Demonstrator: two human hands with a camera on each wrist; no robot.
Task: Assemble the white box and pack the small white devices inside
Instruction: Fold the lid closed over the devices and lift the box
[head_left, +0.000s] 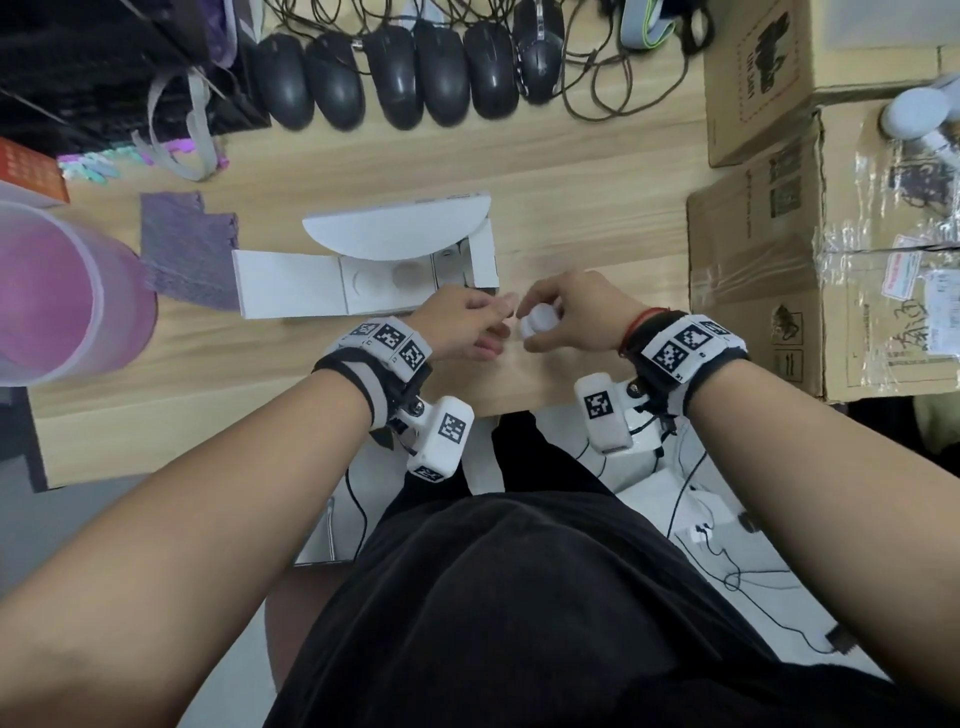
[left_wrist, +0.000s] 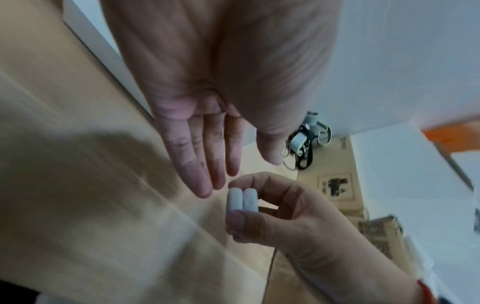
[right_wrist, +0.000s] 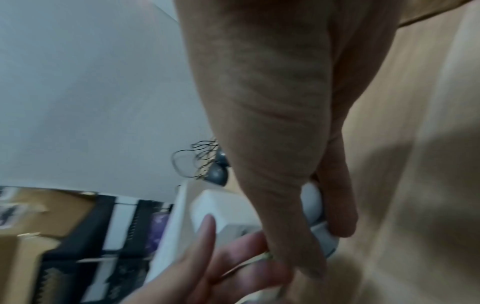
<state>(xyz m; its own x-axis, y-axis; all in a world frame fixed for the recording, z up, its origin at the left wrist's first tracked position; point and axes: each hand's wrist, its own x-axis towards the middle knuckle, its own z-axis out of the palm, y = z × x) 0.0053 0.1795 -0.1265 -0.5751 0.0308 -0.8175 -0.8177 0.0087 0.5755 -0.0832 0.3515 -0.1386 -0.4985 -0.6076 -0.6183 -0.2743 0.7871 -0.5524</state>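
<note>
A: R hand pinches two small white devices side by side, thumb below, fingers curled over the top; held just above the table, near its front edge. L hand beside it; fingers straight, close together, holding nothing; tips just short of the devices.

B: white box?

A: lies beyond the hands, unfolded; curved lid flap up at the far side; insert shows two round recesses, both look empty; something small in the R-end compartment, can't tell what.

B: how to do it well?

A: judgement only; keep the pair pinched square so neither slips; L hand steadies the box wall; seat one device per recess, press flat, then close the flap. Risk: smooth rounded shells, prob. slippery.
</note>
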